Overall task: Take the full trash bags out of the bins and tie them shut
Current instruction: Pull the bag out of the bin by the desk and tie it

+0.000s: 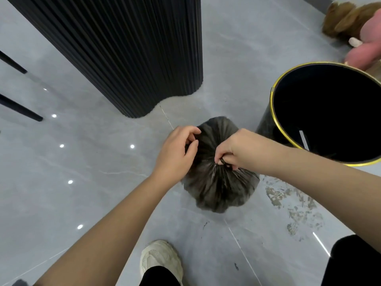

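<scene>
The grey tiled floor [82,166] fills the frame. A black ribbed column [123,48] stands in the upper left. At the right edge is a black bin [265,122] with a gold rim. The dark trash bag [216,188] sits on the floor in the centre, just beside the bin. The right hand [237,147] pinches the bag's gathered neck [222,161]. The left hand [177,149] has curled fingers at the bag's upper left side; whether it grasps plastic, I cannot tell.
</scene>
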Available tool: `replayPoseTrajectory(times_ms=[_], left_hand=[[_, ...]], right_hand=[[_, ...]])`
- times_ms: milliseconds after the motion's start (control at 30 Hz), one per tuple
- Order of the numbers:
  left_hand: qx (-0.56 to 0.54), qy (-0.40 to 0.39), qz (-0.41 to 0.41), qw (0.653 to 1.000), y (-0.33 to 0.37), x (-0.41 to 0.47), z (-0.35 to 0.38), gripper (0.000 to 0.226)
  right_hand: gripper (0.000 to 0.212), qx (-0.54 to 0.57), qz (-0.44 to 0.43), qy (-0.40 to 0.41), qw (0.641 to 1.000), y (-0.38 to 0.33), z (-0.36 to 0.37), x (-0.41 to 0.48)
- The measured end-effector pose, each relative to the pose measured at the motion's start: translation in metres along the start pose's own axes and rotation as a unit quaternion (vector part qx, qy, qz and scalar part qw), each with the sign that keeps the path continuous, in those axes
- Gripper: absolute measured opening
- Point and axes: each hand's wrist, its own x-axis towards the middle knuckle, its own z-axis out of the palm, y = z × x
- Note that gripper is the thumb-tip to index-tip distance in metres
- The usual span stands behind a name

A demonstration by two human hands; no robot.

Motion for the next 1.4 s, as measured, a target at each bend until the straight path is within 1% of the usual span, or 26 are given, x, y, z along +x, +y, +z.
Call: replayPoseTrajectory(times_ms=[67, 100, 167, 200, 233, 267, 333, 400, 467, 533, 600, 633, 700, 800, 833, 933, 967, 1033, 1133, 1233, 1400], left_hand=[[-0.016, -0.013, 0.013, 1.000, 0.000, 0.009, -0.001, 0.023], [-0.036, -0.027, 0.011, 0.999, 0.001, 0.014, -0.002, 0.022], [-0.107, -0.079, -0.034, 0.990, 0.006, 0.025, -0.003, 0.020], [-0.150, -0.115, -0.067, 0.980, 0.008, 0.029, -0.002, 0.018], [-0.179, -0.155, -0.101, 0.966, 0.008, 0.033, -0.001, 0.018], [-0.192, -0.194, -0.129, 0.953, 0.009, 0.035, 0.001, 0.019], [-0.208, -0.238, -0.170, 0.933, 0.007, 0.036, 0.004, 0.024], [-0.248, -0.237, -0.207, 0.916, 0.004, 0.035, 0.003, 0.029], [-0.280, -0.253, -0.221, 0.899, 0.003, 0.034, 0.000, 0.034], [-0.257, -0.296, -0.193, 0.899, 0.003, 0.031, -0.001, 0.037], [-0.232, -0.328, -0.153, 0.903, 0.005, 0.029, 0.002, 0.030], [-0.235, -0.327, -0.147, 0.903, 0.005, 0.029, 0.005, 0.025], [-0.254, -0.314, -0.162, 0.900, 0.004, 0.029, 0.008, 0.017], [-0.258, -0.315, -0.178, 0.896, 0.002, 0.029, 0.007, 0.015], [-0.240, -0.326, -0.172, 0.898, 0.003, 0.030, 0.006, 0.016], [-0.132, -0.354, -0.122, 0.918, 0.008, 0.029, 0.010, 0.014], [-0.108, -0.344, -0.108, 0.926, 0.009, 0.029, 0.013, 0.012], [-0.075, -0.295, -0.066, 0.950, 0.008, 0.026, 0.021, 0.009], [-0.039, -0.218, -0.011, 0.975, 0.004, 0.023, 0.035, 0.012], [-0.045, -0.160, -0.008, 0.986, 0.004, 0.021, 0.047, 0.014], [-0.064, -0.097, -0.009, 0.993, 0.005, 0.018, 0.062, 0.011]], right_hand=[[0.026, -0.104, -0.063, -0.026, 0.992, 0.003, 0.003, 0.002], [0.026, -0.138, -0.090, -0.037, 0.986, 0.003, 0.004, 0.002], [0.028, -0.203, -0.137, -0.064, 0.967, -0.001, 0.010, 0.002], [0.028, -0.235, -0.163, -0.056, 0.957, -0.005, 0.013, 0.002], [0.026, -0.259, -0.190, -0.023, 0.947, -0.006, 0.017, 0.001], [0.027, -0.255, -0.204, 0.017, 0.945, -0.004, 0.020, -0.001], [0.031, -0.244, -0.210, 0.041, 0.946, 0.000, 0.019, -0.003], [0.029, -0.238, -0.220, 0.052, 0.945, 0.006, 0.020, -0.004], [0.026, -0.233, -0.227, 0.052, 0.944, 0.007, 0.022, -0.006], [0.024, -0.231, -0.236, 0.062, 0.942, 0.006, 0.025, -0.005], [0.024, -0.210, -0.242, 0.067, 0.945, 0.007, 0.028, -0.002], [0.024, -0.193, -0.241, 0.070, 0.949, 0.009, 0.028, -0.001], [0.026, -0.167, -0.229, 0.072, 0.956, 0.016, 0.029, -0.001], [0.032, -0.139, -0.206, 0.061, 0.967, 0.025, 0.032, -0.003], [0.031, -0.122, -0.199, 0.059, 0.971, 0.027, 0.034, -0.004], [0.021, -0.058, -0.176, 0.035, 0.982, 0.027, 0.036, -0.005], [0.018, -0.034, -0.159, 0.021, 0.986, 0.026, 0.035, -0.005], [0.018, 0.025, -0.115, -0.002, 0.993, 0.028, 0.035, -0.002], [0.018, 0.133, -0.051, 0.016, 0.990, 0.031, 0.036, 0.003], [0.013, 0.240, -0.009, 0.045, 0.970, 0.038, 0.040, 0.006], [0.009, 0.390, 0.007, 0.075, 0.918, 0.051, 0.051, 0.005]])
